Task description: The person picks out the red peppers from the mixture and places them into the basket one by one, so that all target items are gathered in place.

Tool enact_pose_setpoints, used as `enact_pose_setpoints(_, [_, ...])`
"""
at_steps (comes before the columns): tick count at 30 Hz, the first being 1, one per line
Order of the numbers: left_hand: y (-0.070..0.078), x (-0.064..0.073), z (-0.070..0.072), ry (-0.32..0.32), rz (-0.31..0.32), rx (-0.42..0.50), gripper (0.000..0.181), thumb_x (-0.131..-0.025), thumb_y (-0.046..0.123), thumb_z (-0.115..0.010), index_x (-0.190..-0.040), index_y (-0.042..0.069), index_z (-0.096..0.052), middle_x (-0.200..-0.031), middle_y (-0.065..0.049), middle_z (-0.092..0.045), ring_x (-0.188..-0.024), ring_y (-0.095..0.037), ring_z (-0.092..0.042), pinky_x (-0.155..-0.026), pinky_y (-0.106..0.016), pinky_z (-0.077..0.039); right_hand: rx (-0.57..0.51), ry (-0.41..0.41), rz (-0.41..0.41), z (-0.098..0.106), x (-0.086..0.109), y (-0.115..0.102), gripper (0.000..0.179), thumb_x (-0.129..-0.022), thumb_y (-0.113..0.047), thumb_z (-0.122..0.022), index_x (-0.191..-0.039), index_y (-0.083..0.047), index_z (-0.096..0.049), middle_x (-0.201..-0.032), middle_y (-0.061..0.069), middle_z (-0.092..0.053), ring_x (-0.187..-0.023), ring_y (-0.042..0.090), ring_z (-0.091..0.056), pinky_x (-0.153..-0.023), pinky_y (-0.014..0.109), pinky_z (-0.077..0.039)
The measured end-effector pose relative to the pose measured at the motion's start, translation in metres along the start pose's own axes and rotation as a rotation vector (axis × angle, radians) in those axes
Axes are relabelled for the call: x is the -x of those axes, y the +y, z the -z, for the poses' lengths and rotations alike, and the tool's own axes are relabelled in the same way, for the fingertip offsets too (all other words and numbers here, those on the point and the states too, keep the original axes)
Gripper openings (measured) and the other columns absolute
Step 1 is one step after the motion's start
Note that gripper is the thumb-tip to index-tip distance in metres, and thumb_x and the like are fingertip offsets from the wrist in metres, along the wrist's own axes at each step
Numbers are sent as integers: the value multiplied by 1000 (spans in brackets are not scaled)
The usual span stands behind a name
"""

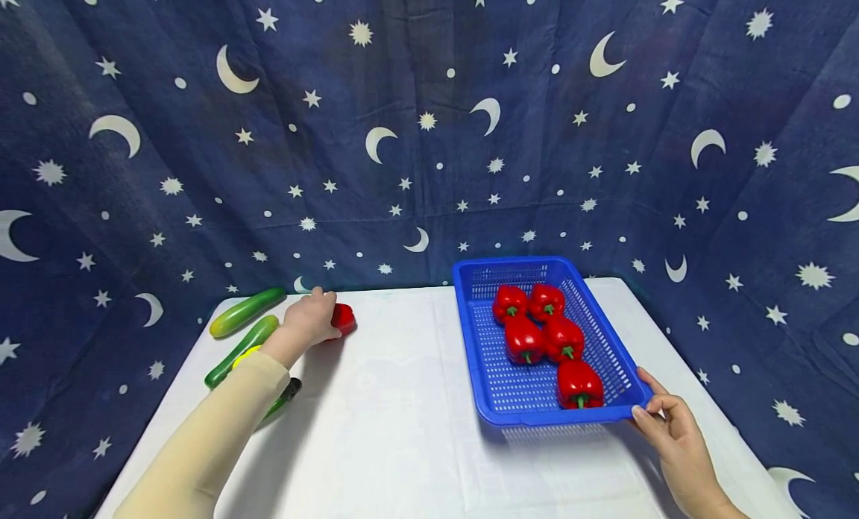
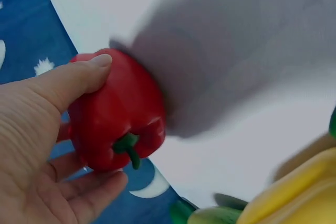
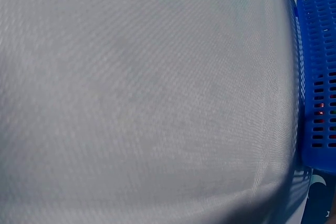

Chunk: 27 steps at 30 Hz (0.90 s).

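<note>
My left hand [image 1: 311,321] is at the back left of the table, holding a red bell pepper [image 1: 344,320]. In the left wrist view the thumb lies over the bell pepper [image 2: 118,108] and the other fingers curl behind and under it; its green stem points toward the bottom of the view. At the front right corner of a blue plastic basket [image 1: 523,419], my right hand [image 1: 681,437] grips the rim, thumb on top. Several red bell peppers [image 1: 526,340] lie inside. Only the perforated side of the basket [image 3: 320,40] shows in the right wrist view.
Left of my left arm lie a green cucumber [image 1: 247,312], a second long green vegetable [image 1: 241,355] and a yellow item [image 2: 299,192], partly hidden. A dark-tipped green vegetable [image 1: 285,396] shows beside the sleeve. A blue moon-and-star cloth [image 1: 403,168] hangs behind the white table [image 1: 396,429].
</note>
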State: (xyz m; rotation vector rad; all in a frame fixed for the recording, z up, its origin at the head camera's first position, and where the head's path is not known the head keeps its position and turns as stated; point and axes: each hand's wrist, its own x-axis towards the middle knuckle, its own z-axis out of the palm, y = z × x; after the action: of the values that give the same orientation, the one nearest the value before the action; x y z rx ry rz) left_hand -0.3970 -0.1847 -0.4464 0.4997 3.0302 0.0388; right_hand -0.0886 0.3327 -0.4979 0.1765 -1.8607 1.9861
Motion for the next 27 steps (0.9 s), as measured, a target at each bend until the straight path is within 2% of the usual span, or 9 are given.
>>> enact_pose_setpoints(6, [7, 4, 1, -24, 41, 16, 68, -79, 36, -87, -123, -2, -53, -111, -22, -53, -97, -40, -61, -75, -53, -57, -7, 0, 8, 1, 0, 1, 12, -101, 17, -42, -103, 5, -40, -156, 8, -36, -125, 10, -58, -93, 22, -53])
enact_pose_setpoints(10, [4, 7, 7, -74, 60, 64, 81, -78, 43, -86, -134, -2, -49, -121, -25, -51, -104, -42, -60, -80, -56, -55, -10, 2, 6, 2, 1, 2, 13, -101, 17, -42, -103, 4, -42, -156, 6, -38, -124, 9, -59, -93, 22, -53])
enact_pose_setpoints(13, [-2, 8, 11, -125, 37, 136, 94, -80, 49, -83, -147, -1, -42, -134, -30, -48, -114, -46, -57, -89, -61, -52, -7, 5, 5, 2, 1, 2, 13, -101, 17, -42, -103, 4, -42, -156, 5, -38, -124, 9, -58, -93, 22, -53])
enact_pose_setpoints(15, [-8, 6, 12, -158, 0, 223, 96, -85, 51, -78, -154, -1, -35, -145, -30, -43, -125, -47, -50, -98, -64, -46, -5, 6, 5, 2, 1, 2, 13, -101, 17, -42, -103, 4, -42, -156, 6, -38, -125, 9, -58, -93, 22, -53])
enact_pose_setpoints(17, [-15, 4, 13, -186, -39, 339, 90, -93, 48, -69, -159, 0, -29, -155, -29, -35, -136, -47, -41, -107, -64, -39, -6, 7, 7, 2, 0, 2, 13, -101, 17, -42, -103, 4, -42, -156, 6, -37, -125, 9, -57, -93, 22, -53])
enact_pose_setpoints(20, [-24, 0, 11, -235, -70, 510, 71, -104, 36, -54, -161, 3, -28, -161, -27, -28, -144, -45, -33, -115, -62, -32, -8, 8, 9, 2, 0, 2, 13, -101, 17, -42, -103, 4, -41, -156, 7, -37, -126, 9, -56, -93, 22, -53])
enact_pose_setpoints(23, [-31, -2, 10, -269, -68, 600, 57, -106, 25, -45, -158, 3, -36, -158, -26, -35, -137, -41, -41, -112, -58, -37, -9, 6, 6, 2, 0, 2, 13, -101, 17, -42, -103, 5, -41, -156, 7, -37, -126, 9, -56, -94, 22, -53])
enact_pose_setpoints(27, [-36, -2, 9, -287, -52, 651, 50, -105, 19, -45, -151, 0, -46, -146, -24, -49, -120, -34, -51, -101, -48, -46, -7, 5, 3, 2, 0, 2, 13, -101, 17, -42, -104, 5, -41, -156, 5, -38, -126, 9, -56, -94, 22, -53])
